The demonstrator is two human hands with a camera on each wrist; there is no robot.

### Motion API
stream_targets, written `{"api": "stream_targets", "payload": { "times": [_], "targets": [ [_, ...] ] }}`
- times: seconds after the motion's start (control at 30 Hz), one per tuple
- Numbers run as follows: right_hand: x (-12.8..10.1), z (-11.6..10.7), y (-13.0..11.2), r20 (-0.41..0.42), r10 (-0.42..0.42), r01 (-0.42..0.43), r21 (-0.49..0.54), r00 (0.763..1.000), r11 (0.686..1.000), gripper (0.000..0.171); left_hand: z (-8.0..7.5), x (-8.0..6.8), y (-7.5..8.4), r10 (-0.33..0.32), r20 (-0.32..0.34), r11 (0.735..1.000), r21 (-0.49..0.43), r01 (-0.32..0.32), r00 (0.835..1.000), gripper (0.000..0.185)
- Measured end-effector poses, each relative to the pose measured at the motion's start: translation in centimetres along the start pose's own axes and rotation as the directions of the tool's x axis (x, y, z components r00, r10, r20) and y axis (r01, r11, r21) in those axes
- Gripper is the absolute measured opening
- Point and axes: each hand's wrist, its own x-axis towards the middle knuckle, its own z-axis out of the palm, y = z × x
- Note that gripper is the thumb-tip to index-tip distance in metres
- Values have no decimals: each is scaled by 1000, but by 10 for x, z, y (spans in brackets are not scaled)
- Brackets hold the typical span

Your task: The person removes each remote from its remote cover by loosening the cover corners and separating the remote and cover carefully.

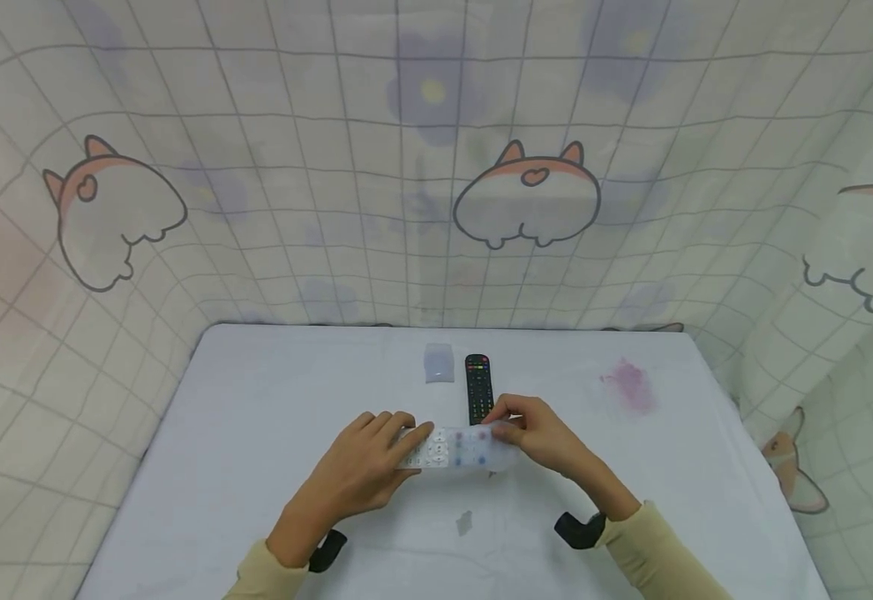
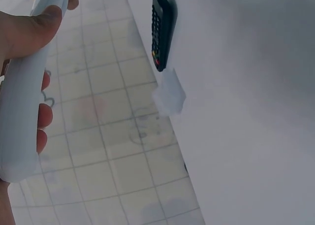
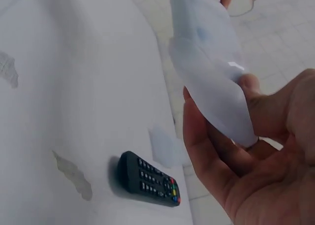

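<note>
My left hand (image 1: 365, 462) grips a white remote control (image 1: 435, 450), held above the table and lying crosswise. In the left wrist view, the thumb lies over the remote (image 2: 22, 116) and fingertips show along its far edge. A translucent plastic sleeve (image 1: 470, 454) covers the remote's right part, where coloured buttons show through. At the sleeve's right end, my right hand (image 1: 545, 437) pinches the film between thumb and fingers. The right wrist view shows that loose end of the sleeve (image 3: 211, 82) reaching past the remote. Just behind the hands, a black remote control (image 1: 478, 385) lies on the table.
Left of the black remote lies a flat, translucent plastic piece (image 1: 439, 364), near the back edge. The white table (image 1: 271, 392) has a pink stain (image 1: 631, 385) at right and a grey patch (image 1: 464, 522) in front. A gridded curtain (image 1: 294, 208) stands behind.
</note>
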Motion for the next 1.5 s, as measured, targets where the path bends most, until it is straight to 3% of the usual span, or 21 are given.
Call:
{"api": "stream_targets", "payload": {
  "times": [0.23, 0.63, 0.77, 1.0, 1.27, 1.5],
  "targets": [
    [-2, 6, -10, -140, 36, -34, 13, 989, 999, 13, 2, 1, 2, -29, -57, 999, -29, 27, 998, 66],
    [-9, 7, -16, -274, 42, -40, 11, 961, 999, 13, 3, -2, 9, -83, -96, 995, -61, 77, 992, 67],
    [-10, 6, -15, -268, 43, -39, 21, 962, 999, 12, 2, -3, 9, -88, -98, 995, -59, 83, 991, 67],
    [-12, 1, -14, -169, 31, -12, 111, 985, 994, 8, 3, -1, 8, -93, -124, 995, -51, 88, 988, 68],
    [-16, 3, 1, -121, 66, -41, 199, 990, 979, 32, 5, 0, 9, -114, -135, 993, -32, 111, 984, 69],
    [-20, 7, 7, -106, 54, -15, 339, 993, 941, 50, 5, 1, 10, -141, -139, 990, -9, 141, 980, 68]
  ]
}}
